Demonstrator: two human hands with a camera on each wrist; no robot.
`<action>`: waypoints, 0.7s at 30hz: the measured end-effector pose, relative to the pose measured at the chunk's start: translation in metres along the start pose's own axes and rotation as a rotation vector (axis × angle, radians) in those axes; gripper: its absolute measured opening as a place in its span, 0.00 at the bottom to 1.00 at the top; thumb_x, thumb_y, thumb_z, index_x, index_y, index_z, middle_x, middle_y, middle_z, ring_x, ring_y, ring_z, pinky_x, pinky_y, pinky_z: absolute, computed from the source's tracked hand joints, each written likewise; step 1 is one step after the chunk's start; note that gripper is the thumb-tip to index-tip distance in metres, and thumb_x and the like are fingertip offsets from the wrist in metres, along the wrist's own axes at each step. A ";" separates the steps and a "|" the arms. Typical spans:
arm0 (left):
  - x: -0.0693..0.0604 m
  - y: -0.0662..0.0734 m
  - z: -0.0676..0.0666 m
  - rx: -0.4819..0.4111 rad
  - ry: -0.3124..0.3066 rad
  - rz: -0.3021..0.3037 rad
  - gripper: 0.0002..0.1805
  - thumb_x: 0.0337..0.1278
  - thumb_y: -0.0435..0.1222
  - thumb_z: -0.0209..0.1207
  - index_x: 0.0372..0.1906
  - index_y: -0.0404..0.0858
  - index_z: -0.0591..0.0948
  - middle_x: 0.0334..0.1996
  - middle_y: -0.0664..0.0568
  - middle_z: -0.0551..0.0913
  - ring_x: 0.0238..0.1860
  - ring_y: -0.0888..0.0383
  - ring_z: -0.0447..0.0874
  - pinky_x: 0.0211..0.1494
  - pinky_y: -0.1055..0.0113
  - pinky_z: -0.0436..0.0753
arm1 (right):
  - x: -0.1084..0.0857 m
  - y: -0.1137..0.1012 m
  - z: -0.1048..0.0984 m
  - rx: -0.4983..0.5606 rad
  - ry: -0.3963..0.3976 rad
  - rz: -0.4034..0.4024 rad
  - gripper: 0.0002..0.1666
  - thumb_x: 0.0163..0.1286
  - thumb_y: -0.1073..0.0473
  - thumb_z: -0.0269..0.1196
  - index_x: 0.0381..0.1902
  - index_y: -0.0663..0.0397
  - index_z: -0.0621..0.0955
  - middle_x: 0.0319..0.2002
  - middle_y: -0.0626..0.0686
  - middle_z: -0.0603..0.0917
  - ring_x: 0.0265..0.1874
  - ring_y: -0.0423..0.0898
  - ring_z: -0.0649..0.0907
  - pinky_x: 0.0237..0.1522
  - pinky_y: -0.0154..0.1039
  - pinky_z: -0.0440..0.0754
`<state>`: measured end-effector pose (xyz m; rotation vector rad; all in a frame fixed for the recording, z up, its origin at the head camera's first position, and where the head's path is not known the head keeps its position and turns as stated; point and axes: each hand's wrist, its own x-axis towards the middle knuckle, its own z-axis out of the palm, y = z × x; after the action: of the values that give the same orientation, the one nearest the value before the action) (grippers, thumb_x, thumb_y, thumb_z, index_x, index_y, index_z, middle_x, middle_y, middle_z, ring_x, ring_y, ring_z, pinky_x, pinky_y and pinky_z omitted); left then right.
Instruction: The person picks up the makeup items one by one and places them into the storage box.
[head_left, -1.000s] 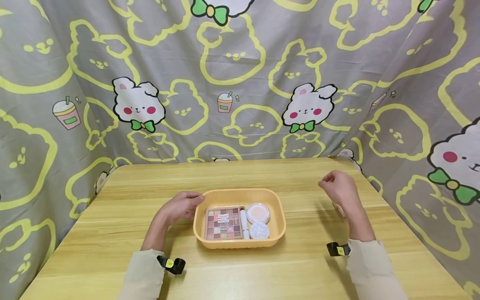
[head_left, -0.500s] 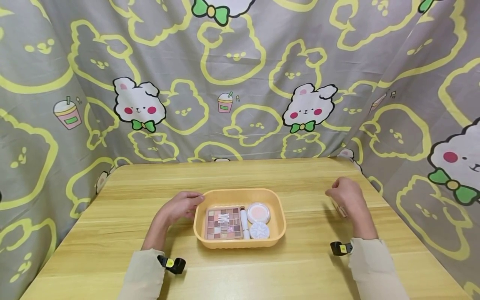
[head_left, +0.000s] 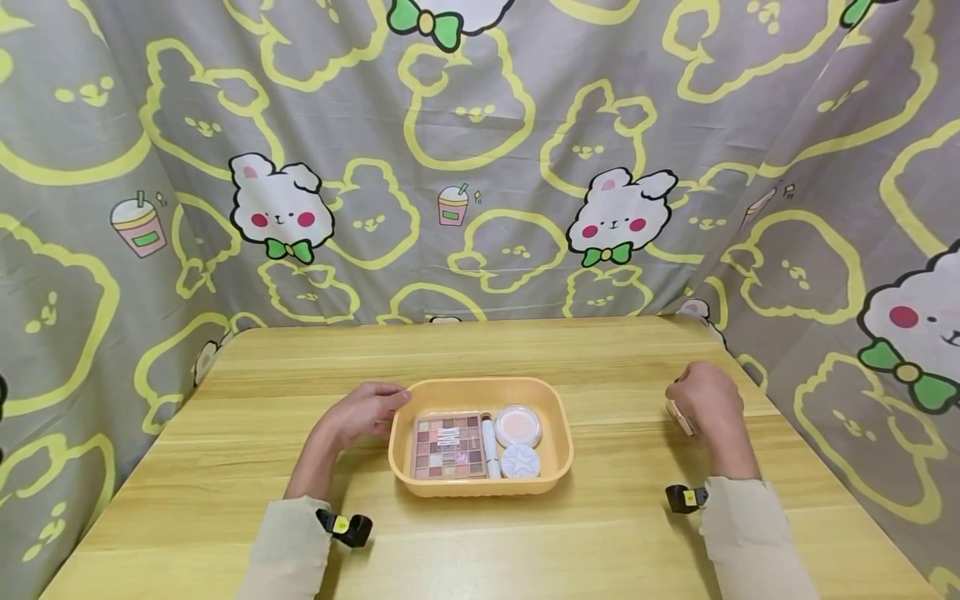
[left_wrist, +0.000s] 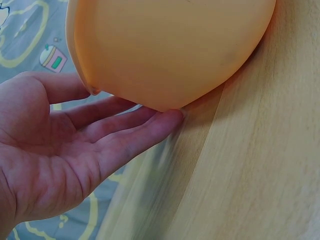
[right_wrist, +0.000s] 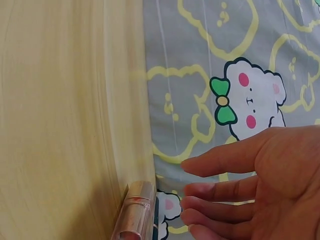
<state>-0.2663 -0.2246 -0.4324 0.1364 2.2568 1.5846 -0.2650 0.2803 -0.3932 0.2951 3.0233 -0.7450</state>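
In the head view my left hand (head_left: 365, 414) is at the left end of a yellow tray (head_left: 555, 433). The left wrist view shows that hand (left_wrist: 75, 145) pinching the tray (left_wrist: 170, 50), thumb at the rim and fingertips against the underside. Inside lie a palette (head_left: 448, 450), a white tube (head_left: 490, 448), a round compact (head_left: 518, 426) and a star-patterned round case (head_left: 520, 462). My right hand (head_left: 711, 407) hovers by a small pinkish tube (head_left: 680, 418) on the table; in the right wrist view its fingers (right_wrist: 220, 191) are extended, apart from the clear-ended tube (right_wrist: 136, 212).
The wooden table (head_left: 300, 358) extends around the tray on all sides. A patterned grey curtain (head_left: 360, 292) hangs behind it and along both sides. Black wrist cameras sit at the two sleeves.
My right hand has moved right and slightly toward me, lowering to the small tube. The left hand and the tray have stayed in place.
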 end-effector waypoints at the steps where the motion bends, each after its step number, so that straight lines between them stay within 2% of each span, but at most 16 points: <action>1: 0.000 0.000 0.000 0.001 0.001 -0.001 0.28 0.78 0.44 0.50 0.67 0.25 0.72 0.58 0.35 0.82 0.57 0.47 0.84 0.53 0.57 0.87 | 0.000 0.000 0.000 0.002 -0.003 0.002 0.15 0.63 0.60 0.55 0.16 0.50 0.72 0.18 0.50 0.72 0.21 0.50 0.73 0.20 0.42 0.71; 6: 0.000 0.001 0.000 0.000 0.003 -0.011 0.28 0.78 0.44 0.50 0.66 0.25 0.73 0.58 0.35 0.82 0.57 0.48 0.84 0.53 0.57 0.87 | 0.000 0.001 0.002 0.009 -0.022 0.008 0.14 0.60 0.61 0.55 0.15 0.51 0.69 0.18 0.53 0.71 0.20 0.52 0.73 0.19 0.43 0.72; 11: -0.001 0.001 0.000 0.005 -0.005 -0.007 0.28 0.78 0.44 0.50 0.66 0.24 0.72 0.59 0.34 0.81 0.59 0.46 0.83 0.55 0.55 0.87 | 0.001 0.003 0.005 0.019 -0.038 0.010 0.11 0.58 0.64 0.53 0.17 0.54 0.70 0.19 0.55 0.72 0.19 0.53 0.74 0.18 0.42 0.74; 15: -0.002 0.001 0.000 0.011 -0.002 -0.006 0.28 0.78 0.44 0.50 0.66 0.25 0.73 0.59 0.34 0.81 0.58 0.45 0.83 0.55 0.55 0.87 | 0.002 0.003 0.007 0.019 -0.063 0.014 0.11 0.52 0.66 0.51 0.13 0.57 0.74 0.17 0.57 0.76 0.16 0.53 0.76 0.16 0.40 0.75; 21: -0.002 0.002 0.001 0.014 0.000 -0.006 0.28 0.78 0.44 0.50 0.67 0.24 0.72 0.60 0.33 0.80 0.59 0.44 0.83 0.55 0.54 0.86 | 0.001 0.002 0.007 0.010 -0.082 -0.005 0.11 0.51 0.67 0.51 0.12 0.57 0.74 0.17 0.57 0.78 0.17 0.53 0.77 0.17 0.40 0.75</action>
<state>-0.2645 -0.2238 -0.4302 0.1337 2.2666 1.5654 -0.2658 0.2788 -0.4003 0.2508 2.9454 -0.7535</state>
